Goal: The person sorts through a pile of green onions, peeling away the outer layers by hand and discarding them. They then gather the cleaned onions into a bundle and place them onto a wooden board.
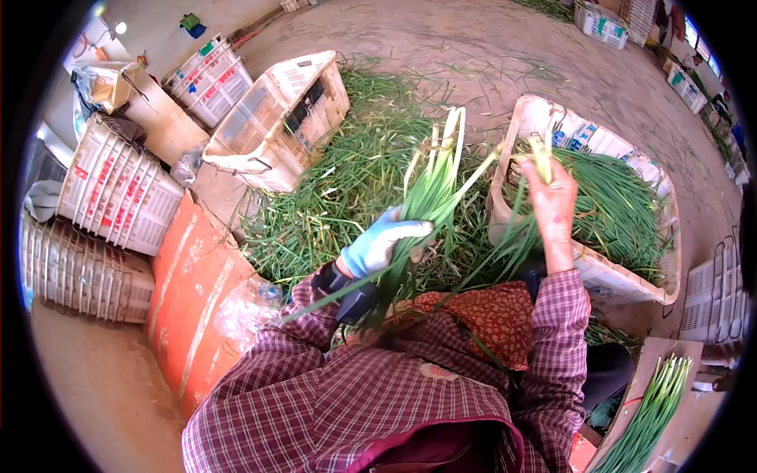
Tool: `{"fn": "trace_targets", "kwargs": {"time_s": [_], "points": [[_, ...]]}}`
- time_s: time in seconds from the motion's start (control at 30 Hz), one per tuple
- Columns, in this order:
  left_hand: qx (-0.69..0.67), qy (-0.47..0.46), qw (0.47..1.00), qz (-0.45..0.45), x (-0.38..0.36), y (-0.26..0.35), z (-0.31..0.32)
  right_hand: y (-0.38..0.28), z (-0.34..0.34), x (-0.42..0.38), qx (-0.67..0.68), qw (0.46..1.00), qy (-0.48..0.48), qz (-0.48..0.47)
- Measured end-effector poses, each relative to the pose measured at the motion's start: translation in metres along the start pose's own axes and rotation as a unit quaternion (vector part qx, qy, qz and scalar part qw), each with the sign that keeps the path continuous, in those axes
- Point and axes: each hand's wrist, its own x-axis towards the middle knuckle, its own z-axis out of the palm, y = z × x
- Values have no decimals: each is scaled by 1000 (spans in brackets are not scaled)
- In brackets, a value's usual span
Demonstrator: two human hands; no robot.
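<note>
My left hand (385, 241), in a blue and white glove, is closed around a bunch of garlic chives (434, 189). Their pale stem ends point up and away, and the green leaves hang down over my lap. Bare, my right hand (554, 199) pinches a few chive stalks (541, 158) by their pale ends, and leaves trail from it toward the left. Just behind that hand, a white crate (672, 260) holds many long chives (615, 206). Loose green leaves (355, 165) cover the floor beyond my left hand.
An open white crate (260, 177) stands at the upper left. Stacked crates (118, 189) line the left side beside an orange sheet (185, 292). At the lower right, a bundle of chives (654, 410) lies on a board (670, 347). More crates (714, 299) stand at the right.
</note>
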Motion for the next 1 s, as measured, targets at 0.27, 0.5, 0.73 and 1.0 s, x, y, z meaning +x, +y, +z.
{"fn": "trace_targets", "kwargs": {"time_s": [0.27, 0.5, 0.73, 1.0], "points": [[0, 76, 997, 29, -11, -2, -10, 56, -51, 14, -176, 974, 132, 46], [58, 83, 994, 35, -2, -6, 5, 13, 2, -11, 30, 998, -1, 53], [89, 73, 993, 40, 0, -14, 27, -20, 45, -21, 72, 994, -73, 45], [-42, 99, 994, 18, -2, -8, -3, -3, -43, 4, 139, 986, 46, 78]]}}
